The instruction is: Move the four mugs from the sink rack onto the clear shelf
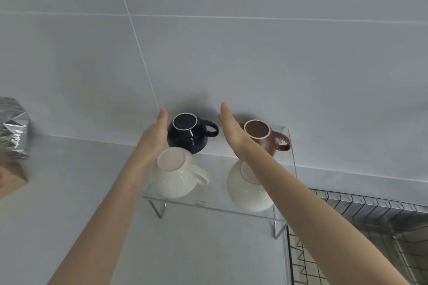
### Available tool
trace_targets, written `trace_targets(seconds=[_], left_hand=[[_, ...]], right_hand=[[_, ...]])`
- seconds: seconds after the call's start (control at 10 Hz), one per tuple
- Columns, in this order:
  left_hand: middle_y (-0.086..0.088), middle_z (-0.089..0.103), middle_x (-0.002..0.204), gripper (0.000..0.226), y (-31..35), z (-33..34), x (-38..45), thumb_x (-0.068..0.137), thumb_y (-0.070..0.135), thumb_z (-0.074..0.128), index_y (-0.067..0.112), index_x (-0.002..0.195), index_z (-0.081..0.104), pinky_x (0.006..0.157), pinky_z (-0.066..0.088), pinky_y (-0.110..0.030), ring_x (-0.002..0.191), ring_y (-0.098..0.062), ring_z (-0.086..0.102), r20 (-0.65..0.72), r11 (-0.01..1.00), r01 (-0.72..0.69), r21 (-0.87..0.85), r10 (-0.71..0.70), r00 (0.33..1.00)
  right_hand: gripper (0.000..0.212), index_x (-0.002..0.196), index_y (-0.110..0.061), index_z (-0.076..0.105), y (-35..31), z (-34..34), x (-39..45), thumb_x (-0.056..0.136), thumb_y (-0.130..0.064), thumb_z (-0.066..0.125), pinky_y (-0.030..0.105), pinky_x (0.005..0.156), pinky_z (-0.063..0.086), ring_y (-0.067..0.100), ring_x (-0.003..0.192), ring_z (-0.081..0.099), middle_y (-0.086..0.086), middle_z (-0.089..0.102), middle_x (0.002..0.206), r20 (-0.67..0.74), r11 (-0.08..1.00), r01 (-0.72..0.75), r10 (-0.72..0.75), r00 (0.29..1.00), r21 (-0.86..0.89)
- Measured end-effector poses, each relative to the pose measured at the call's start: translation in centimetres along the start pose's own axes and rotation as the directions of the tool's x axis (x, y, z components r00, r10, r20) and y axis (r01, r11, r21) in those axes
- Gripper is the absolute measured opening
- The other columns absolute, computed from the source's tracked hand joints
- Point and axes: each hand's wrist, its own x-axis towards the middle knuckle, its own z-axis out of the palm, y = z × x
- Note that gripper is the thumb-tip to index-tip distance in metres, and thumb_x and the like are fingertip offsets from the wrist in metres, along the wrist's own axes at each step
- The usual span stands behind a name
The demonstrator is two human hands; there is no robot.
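Several mugs stand upside down on the clear shelf (215, 209) against the wall. At the back are a dark blue mug (190, 137) and a brown mug (264, 139). In front are a white mug (178, 178) and a second white mug (245, 190), partly hidden by my right forearm. My left hand (155, 136) is flat with fingers extended, beside the blue mug's left side. My right hand (231, 129) is flat too, between the blue and brown mugs. Neither hand holds anything.
A wire sink rack (361, 233) lies at the lower right, next to the shelf's right leg. A crumpled silver foil bag (14, 127) and a wooden block (11, 176) sit at the left edge. Grey countertop (69, 180) stretches left of the shelf.
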Motion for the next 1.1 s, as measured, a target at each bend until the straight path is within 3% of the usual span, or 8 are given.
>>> trace_targets(seconds=[0.1,0.2,0.3,0.4,0.6,0.8,1.0,1.1], left_hand=[[-0.028,0.034,0.141,0.083,-0.5,0.0,0.6,0.085,0.062,0.014,-0.007,0.127,0.033,0.113,0.02,-0.05,0.131,-0.039,0.032,0.049,0.997,0.041,-0.061,-0.038,0.998],[-0.012,0.057,0.111,0.073,-1.1,-0.1,1.2,0.085,0.061,0.015,0.005,0.101,0.059,0.101,0.033,-0.035,0.105,-0.023,0.052,0.075,0.992,0.051,-0.112,-0.043,0.996],[-0.009,0.044,0.087,0.055,-1.0,-0.3,1.1,0.084,0.061,0.015,0.018,0.076,0.047,0.075,0.032,-0.033,0.081,-0.019,0.039,0.073,0.993,0.016,-0.116,-0.008,0.997],[-0.005,0.034,0.091,0.047,-0.6,-0.4,1.1,0.084,0.061,0.01,0.023,0.078,0.038,0.061,0.022,-0.028,0.083,-0.017,0.031,0.119,0.993,0.003,-0.117,0.011,0.993],[-0.007,0.038,0.093,0.051,-0.7,-0.7,2.0,0.082,0.062,0.009,0.02,0.084,0.039,0.081,0.025,-0.031,0.088,-0.018,0.035,0.107,0.998,-0.016,-0.063,0.023,0.994],[-0.01,0.049,0.136,0.076,-1.0,-0.2,2.1,0.085,0.06,0.01,0.009,0.12,0.054,0.113,0.024,-0.043,0.128,-0.023,0.04,0.082,0.999,0.023,-0.049,-0.019,0.996],[-0.015,0.042,0.141,0.076,0.7,0.2,0.9,0.085,0.06,0.014,0.005,0.128,0.044,0.111,0.027,-0.043,0.13,-0.026,0.037,0.027,0.996,0.071,-0.061,-0.07,0.997],[-0.013,0.058,0.112,0.052,2.8,0.5,-0.7,0.089,0.051,0.02,0.017,0.102,0.058,0.091,0.034,-0.037,0.11,-0.032,0.046,-0.059,0.999,-0.05,-0.021,0.048,0.997]], right_hand=[[0.072,0.144,-0.021,0.01,0.2,0.5,0.8,0.086,-0.064,0.008,0.04,0.117,0.005,0.017,0.143,0.01,0.0,0.014,0.156,0.024,0.999,-0.05,0.051,0.998,-0.012],[0.071,0.144,-0.024,0.009,0.5,0.6,0.8,0.086,-0.064,0.007,0.041,0.117,0.006,0.017,0.143,0.01,-0.001,0.013,0.156,0.029,0.999,-0.045,0.045,0.999,-0.016],[0.072,0.144,-0.024,0.011,0.9,0.6,0.7,0.085,-0.065,0.007,0.04,0.118,0.007,0.016,0.143,0.01,-0.002,0.014,0.156,0.027,0.998,-0.056,0.056,0.998,-0.015],[0.076,0.144,-0.024,0.011,1.0,0.6,0.5,0.083,-0.069,0.009,0.041,0.118,0.006,0.018,0.143,0.01,-0.003,0.013,0.156,0.026,0.995,-0.095,0.095,0.995,-0.011],[0.071,0.142,-0.026,0.021,0.8,1.1,-0.7,0.085,-0.067,0.009,0.036,0.115,0.008,0.018,0.141,0.017,-0.003,0.025,0.152,0.058,0.996,-0.073,0.075,0.995,-0.05],[0.065,0.141,-0.024,0.025,0.4,1.3,-1.4,0.089,-0.06,0.009,0.032,0.11,0.01,0.014,0.14,0.019,-0.002,0.027,0.151,0.049,0.997,-0.044,0.046,0.998,-0.057],[0.065,0.143,-0.025,0.017,-0.2,0.4,-2.4,0.089,-0.06,0.017,0.035,0.115,0.008,0.016,0.141,0.015,-0.004,0.021,0.154,0.049,0.997,-0.045,0.048,0.998,-0.055],[0.05,0.137,-0.024,0.035,-1.1,-1.7,-5.1,0.092,-0.045,0.036,0.036,0.115,0.019,0.015,0.135,0.033,-0.002,0.037,0.147,-0.146,0.985,0.172,-0.171,0.974,-0.007]])
